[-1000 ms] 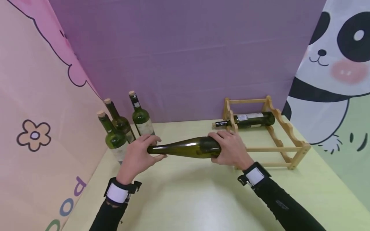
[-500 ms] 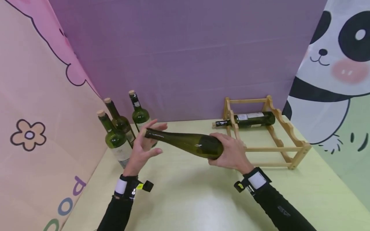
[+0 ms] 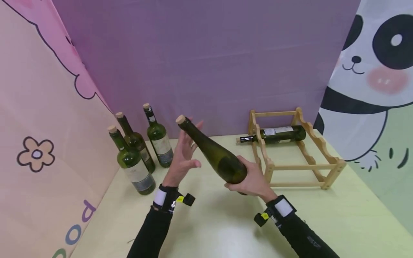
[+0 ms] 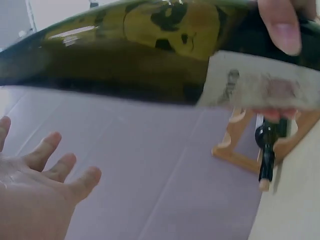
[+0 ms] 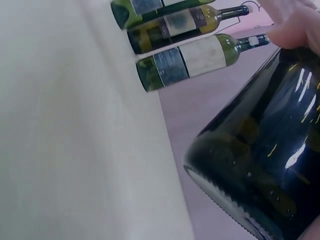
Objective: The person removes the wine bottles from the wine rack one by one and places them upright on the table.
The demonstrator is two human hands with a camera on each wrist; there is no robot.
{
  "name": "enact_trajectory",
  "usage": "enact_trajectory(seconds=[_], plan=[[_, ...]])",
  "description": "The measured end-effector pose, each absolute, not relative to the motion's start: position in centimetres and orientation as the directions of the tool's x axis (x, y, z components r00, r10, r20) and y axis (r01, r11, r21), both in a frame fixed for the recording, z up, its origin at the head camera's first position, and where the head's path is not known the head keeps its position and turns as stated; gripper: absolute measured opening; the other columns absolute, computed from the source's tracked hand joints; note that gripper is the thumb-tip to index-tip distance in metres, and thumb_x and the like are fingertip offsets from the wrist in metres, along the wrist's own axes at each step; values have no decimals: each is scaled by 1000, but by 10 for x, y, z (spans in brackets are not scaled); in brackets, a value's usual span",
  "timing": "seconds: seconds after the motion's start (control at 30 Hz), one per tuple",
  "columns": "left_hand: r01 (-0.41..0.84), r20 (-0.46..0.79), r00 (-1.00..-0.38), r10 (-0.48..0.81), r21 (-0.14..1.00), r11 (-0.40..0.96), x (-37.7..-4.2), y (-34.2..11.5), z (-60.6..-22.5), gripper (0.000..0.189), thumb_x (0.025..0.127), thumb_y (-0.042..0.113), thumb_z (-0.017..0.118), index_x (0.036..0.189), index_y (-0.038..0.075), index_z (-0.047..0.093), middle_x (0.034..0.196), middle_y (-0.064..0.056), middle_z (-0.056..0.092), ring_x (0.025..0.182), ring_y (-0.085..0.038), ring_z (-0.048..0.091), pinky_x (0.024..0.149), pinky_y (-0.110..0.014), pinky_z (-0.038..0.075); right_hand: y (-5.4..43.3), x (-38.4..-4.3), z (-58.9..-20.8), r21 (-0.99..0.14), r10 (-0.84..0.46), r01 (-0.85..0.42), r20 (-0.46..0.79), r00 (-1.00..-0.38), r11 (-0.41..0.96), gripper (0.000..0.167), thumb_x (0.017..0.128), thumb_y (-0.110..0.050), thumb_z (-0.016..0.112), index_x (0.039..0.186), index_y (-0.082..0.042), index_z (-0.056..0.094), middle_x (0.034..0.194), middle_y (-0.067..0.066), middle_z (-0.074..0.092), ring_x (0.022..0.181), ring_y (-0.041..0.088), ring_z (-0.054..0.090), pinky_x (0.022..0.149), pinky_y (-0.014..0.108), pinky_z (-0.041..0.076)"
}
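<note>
A corked green wine bottle [image 3: 216, 150] is held in the air, tilted with its neck up and to the left. My right hand [image 3: 253, 179] grips it round the lower body near the base. Beside the neck, my left hand [image 3: 183, 156] is spread with its fingers extended; in the left wrist view the left palm [image 4: 40, 195] is apart from the bottle [image 4: 140, 55], whose pale label [image 4: 260, 80] shows near the other hand's thumb. The right wrist view shows the bottle's dark base [image 5: 260, 165] up close.
Three corked bottles stand at the left: a front one [image 3: 135, 165], a middle one [image 3: 137, 143] and a back one [image 3: 159, 139]. At the right, a wooden wine rack [image 3: 304, 166] holds a lying bottle [image 3: 282, 134]. A purple backdrop [image 3: 206, 71] rises behind the table [image 3: 219, 229].
My left hand has let go of the bottle's neck and opened. The bottle has turned from level to tilted, neck end rising, while my right hand keeps its grip.
</note>
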State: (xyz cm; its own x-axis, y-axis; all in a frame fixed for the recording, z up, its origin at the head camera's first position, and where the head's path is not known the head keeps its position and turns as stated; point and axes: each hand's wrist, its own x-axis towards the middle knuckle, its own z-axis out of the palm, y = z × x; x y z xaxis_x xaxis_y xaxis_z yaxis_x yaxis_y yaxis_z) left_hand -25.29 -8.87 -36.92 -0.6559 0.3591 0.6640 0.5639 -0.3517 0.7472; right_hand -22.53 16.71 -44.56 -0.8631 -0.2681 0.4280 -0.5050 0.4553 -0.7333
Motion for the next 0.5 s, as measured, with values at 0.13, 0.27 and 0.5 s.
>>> enact_trajectory(seconds=[0.13, 0.27, 0.5], plan=[[601, 668, -640, 380, 743, -292, -255, -65, -364, 142, 59, 73, 82, 166, 18, 7, 168, -21, 26, 158, -29, 23, 124, -63, 23, 162, -221, -453, -777, -286, -481, 392, -874, 405, 70, 66, -34, 96, 126, -30, 61, 109, -4, 72, 91, 18, 65, 79, 37, 54], [607, 674, -634, 379, 737, -297, -254, -47, -359, 132, 63, 67, 84, 164, 15, 18, 166, -19, 32, 155, -32, 31, 119, -62, 35, 159, -220, -461, -798, -316, -501, 406, -858, 334, 70, 68, -29, 95, 129, -25, 61, 111, -1, 72, 92, 16, 66, 81, 35, 54], [539, 693, -612, 381, 718, -441, -247, -29, -353, 77, 87, 16, 83, 152, 3, 43, 143, -37, 52, 134, -41, 58, 107, -59, 50, 156, -220, -466, -818, -341, -507, 411, -846, 272, 75, 70, -27, 93, 136, -27, 58, 116, -1, 70, 96, 17, 66, 85, 35, 54]])
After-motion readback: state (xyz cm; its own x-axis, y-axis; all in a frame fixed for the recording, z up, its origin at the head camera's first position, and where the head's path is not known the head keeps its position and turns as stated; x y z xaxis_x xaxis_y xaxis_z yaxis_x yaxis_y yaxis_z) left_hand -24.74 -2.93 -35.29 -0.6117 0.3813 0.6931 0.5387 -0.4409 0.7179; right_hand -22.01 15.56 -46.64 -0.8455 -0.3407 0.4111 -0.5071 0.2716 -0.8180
